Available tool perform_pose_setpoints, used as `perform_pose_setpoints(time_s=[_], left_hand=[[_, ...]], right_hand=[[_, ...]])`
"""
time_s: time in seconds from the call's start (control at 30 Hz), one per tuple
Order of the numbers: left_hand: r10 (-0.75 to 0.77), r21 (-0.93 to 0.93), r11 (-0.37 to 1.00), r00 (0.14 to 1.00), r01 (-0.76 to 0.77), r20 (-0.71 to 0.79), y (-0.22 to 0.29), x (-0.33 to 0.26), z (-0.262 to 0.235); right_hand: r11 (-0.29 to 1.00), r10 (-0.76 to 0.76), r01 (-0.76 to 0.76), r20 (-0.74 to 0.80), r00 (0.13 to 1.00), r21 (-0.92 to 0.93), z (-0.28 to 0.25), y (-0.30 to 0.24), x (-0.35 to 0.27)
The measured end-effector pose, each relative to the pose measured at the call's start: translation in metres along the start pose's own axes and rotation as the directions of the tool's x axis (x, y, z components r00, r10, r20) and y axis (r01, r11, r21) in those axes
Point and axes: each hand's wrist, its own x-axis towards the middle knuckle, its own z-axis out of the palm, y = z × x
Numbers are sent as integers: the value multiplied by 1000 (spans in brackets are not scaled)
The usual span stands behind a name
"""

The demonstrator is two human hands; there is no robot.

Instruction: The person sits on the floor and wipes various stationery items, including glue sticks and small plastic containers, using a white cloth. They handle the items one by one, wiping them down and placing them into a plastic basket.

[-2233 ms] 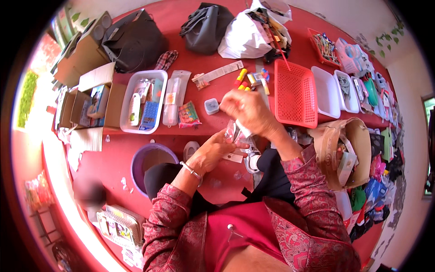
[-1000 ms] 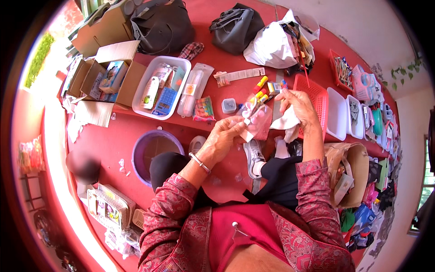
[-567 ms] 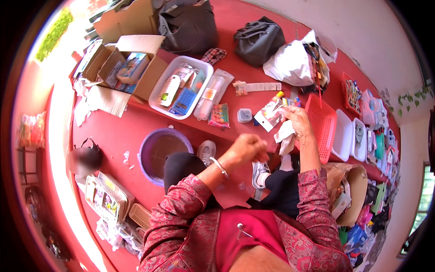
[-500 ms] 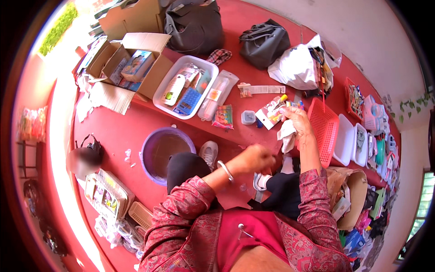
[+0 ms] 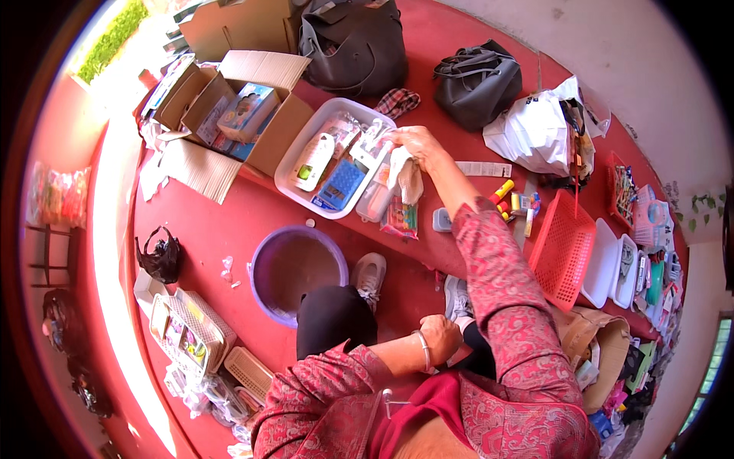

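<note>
My right hand (image 5: 417, 145) reaches over the right rim of a white plastic tray (image 5: 284, 172). Bunched in it is a white cloth (image 5: 407, 177), which hangs below the fingers. A clear-wrapped white packet (image 5: 371, 144) is at its fingertips, over the tray; whether the fingers still grip it is unclear. The tray holds a blue gridded item (image 5: 342, 183) and a white-and-green pack (image 5: 312, 162). Near my knees, my left hand (image 5: 441, 339) is curled into a fist; anything inside is hidden.
A purple tub (image 5: 254, 264) of cloudy water stands on the red floor. An open cardboard box (image 5: 264, 145) adjoins the tray. Yellow-and-red glue sticks (image 5: 502, 190), a small clear-lidded box (image 5: 442, 220) and a red basket (image 5: 562, 256) lie rightward. Dark bags (image 5: 478, 84) stand behind.
My right hand has moved left from beside the glue sticks to the tray, carrying the cloth. The packet near the glue sticks has gone from there. My left hand has drawn back toward my body.
</note>
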Motion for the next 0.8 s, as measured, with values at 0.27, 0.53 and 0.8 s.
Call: perform_pose_setpoints(time_s=[0.27,0.53,0.8], left_hand=[[-92,-60,994,994,95,52,-12,16,50],[14,-54,998,1000,-13,19,-15,-10,8],[84,-66,989,872,-132,-482,-25,13,79]], right_hand=[[767,-308,41,-310,899,-641,49,5,4],[341,-387,188,45,921,-921,101,37,-13],[414,-360,128,-33,933,-901,98,25,12]])
